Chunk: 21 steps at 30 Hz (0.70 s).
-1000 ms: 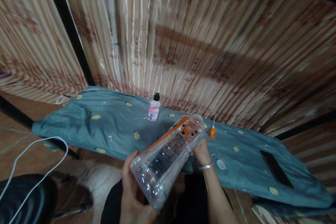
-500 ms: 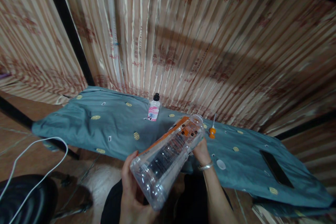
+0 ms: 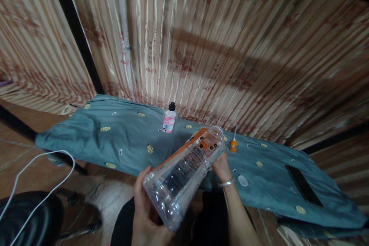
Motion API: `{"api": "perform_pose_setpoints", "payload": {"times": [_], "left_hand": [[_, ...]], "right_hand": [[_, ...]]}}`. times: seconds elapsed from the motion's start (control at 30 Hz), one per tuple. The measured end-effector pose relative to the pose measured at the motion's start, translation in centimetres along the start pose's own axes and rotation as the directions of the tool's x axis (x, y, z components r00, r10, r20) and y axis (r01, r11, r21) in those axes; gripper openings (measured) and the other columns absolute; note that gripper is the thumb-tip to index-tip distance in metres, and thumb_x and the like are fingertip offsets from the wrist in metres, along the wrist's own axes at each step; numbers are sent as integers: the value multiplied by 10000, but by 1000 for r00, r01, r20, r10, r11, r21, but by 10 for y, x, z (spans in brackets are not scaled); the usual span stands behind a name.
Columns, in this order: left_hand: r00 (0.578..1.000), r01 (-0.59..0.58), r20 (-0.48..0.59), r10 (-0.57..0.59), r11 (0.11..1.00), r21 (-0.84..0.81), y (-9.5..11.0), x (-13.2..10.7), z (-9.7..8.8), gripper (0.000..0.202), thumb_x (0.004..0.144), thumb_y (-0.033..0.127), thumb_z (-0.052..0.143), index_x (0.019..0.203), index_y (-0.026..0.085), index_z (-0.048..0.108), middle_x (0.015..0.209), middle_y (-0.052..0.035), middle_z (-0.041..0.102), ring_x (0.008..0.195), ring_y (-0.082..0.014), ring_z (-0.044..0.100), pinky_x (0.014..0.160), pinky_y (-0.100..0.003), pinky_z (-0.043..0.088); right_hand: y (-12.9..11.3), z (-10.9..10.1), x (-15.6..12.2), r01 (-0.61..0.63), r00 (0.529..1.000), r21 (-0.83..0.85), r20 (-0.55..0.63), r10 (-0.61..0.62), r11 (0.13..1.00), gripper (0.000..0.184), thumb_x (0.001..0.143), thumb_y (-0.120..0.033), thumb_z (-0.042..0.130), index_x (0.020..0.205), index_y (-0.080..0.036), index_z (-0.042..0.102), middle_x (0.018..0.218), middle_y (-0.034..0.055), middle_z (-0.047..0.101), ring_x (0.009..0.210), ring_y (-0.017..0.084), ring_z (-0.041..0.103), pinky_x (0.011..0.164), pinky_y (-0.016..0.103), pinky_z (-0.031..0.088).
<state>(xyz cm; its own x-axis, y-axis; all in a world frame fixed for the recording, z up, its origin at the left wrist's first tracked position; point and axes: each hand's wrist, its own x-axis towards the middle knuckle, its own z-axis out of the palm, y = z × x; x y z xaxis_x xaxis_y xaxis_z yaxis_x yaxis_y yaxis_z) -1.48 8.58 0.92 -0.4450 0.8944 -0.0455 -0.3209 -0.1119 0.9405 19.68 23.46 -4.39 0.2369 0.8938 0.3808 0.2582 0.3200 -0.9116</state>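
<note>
A large clear plastic bottle with an orange label lies tilted between my two hands, its base towards me and its neck pointing away. My left hand is wrapped round the base end. Gripping the bottle just below the neck is my right hand, with a silver bangle on the wrist. A white cap lies on the cloth just right of that wrist. An orange-handled screwdriver rests on the cloth beyond the bottle's neck.
A table covered in teal cloth spans the view. A small bottle with a pink label and black cap stands at its back edge. A dark phone lies at the right. Striped curtains hang behind. A white cable loops at the left.
</note>
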Motion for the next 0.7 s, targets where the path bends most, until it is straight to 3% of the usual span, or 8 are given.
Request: {"api": "perform_pose_setpoints", "payload": {"times": [0.07,0.2,0.3,0.47,0.63,0.7], "left_hand": [[1000,23,6,-23,1000,-9,0,0,-1,1061,500,471,1009,1435,343,524,1408,-88,620,1271,-404,662,976,-510,616],[999,34,-3,-34,999,-16,8,-3,1,975,607,504,972,1446,355,498,1374,-74,649,1171,-337,723,923,-438,629],[1000,28,-3,-28,1000,5,13,-5,5,1004,566,503,999,1431,385,502,1344,-37,677,1155,-300,734,940,-388,612],[997,77,-13,-78,996,-42,14,-5,6,902,663,528,937,1442,371,510,1367,-69,671,1173,-343,722,940,-465,629],[1000,-11,-22,11,1000,23,14,-4,5,1003,525,435,1025,1404,393,544,1326,-7,695,1167,-274,732,924,-322,603],[999,-1,-32,1,1000,7,16,-5,6,1004,525,452,1027,1400,389,539,1333,-9,685,1172,-274,726,919,-322,602]], "right_hand": [[1,0,0,-2,1000,-3,-2,2,1000,633,664,-312,849,1259,-227,649,1197,78,792,1162,327,744,1032,503,607],[3,0,0,-2,1000,-5,-5,2,1000,643,657,-326,859,1257,-227,651,1229,86,779,1166,328,744,1050,500,596],[4,0,0,-6,1000,-6,-4,6,1000,632,669,-320,857,1258,-226,650,1228,94,779,1141,320,751,1058,502,589],[2,-1,0,-15,1000,-14,-4,14,1000,651,659,-313,866,1265,-221,645,1223,95,783,1138,322,751,1067,518,583],[0,-1,0,-21,1000,-5,-3,21,1000,674,661,-323,876,1283,-198,647,1242,117,782,1150,332,747,1068,506,587],[1,0,-1,-17,1000,9,6,17,1000,666,677,-352,871,1287,-200,650,1234,114,786,1155,335,747,1044,497,602]]}}
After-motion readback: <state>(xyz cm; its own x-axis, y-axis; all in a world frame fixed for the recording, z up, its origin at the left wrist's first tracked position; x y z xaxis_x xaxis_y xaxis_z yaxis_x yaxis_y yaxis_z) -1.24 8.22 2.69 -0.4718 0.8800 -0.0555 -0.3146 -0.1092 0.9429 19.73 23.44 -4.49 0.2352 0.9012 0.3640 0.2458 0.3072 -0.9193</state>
